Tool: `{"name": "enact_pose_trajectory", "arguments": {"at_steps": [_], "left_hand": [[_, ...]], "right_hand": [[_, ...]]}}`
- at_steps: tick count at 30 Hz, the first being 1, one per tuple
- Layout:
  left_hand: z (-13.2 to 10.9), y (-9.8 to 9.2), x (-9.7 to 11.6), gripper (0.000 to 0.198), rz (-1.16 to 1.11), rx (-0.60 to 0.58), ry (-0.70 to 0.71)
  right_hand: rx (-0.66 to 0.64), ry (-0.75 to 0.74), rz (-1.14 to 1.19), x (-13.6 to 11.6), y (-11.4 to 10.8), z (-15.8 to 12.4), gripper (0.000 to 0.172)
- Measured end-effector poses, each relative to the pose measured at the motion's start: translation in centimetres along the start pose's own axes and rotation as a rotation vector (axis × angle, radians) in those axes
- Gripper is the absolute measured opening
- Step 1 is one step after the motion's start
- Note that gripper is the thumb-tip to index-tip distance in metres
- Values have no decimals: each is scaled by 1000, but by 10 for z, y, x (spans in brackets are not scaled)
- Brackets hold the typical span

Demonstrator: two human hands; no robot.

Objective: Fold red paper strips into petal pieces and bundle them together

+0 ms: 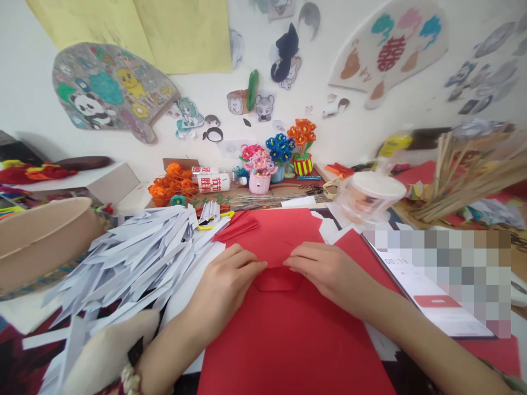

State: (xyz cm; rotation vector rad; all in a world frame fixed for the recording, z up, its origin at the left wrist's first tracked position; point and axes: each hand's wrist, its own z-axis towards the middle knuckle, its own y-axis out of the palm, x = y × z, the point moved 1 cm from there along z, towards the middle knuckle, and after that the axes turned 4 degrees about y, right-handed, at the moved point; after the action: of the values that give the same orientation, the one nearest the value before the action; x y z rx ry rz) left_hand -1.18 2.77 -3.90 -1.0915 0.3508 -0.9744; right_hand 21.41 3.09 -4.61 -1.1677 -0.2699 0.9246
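Observation:
A small folded piece of red paper [279,280] lies over a large red sheet [292,345] in front of me. My left hand [230,280] is closed in a pinch at the left end of the fold. At the right end, my right hand [329,271] pinches it between thumb and fingers. The paper's lower edge has slanted corners and sticks out toward me between the hands. Thin folded red strips [239,226] rest just beyond my left hand, beside yellow-handled scissors [212,222]. My fingertips partly hide the piece's ends.
Many folded white paper strips [135,247] are heaped at left, near a round tan basket [45,230]. A tablet or phone [436,302] lies at right, below a white-lidded tub [379,186]. Flower crafts [260,170] and a bottle [214,182] stand or lie along the wall.

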Motion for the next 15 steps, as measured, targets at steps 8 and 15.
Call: {"name": "enact_pose_trajectory", "arguments": {"at_steps": [8, 15], "left_hand": [[-1, 0, 1, 24, 15, 39, 49], [0, -2, 1, 25, 44, -20, 61]], "right_hand": [[1, 7, 0, -6, -4, 0, 24], [-27, 25, 14, -1, 3, -3, 27]]}}
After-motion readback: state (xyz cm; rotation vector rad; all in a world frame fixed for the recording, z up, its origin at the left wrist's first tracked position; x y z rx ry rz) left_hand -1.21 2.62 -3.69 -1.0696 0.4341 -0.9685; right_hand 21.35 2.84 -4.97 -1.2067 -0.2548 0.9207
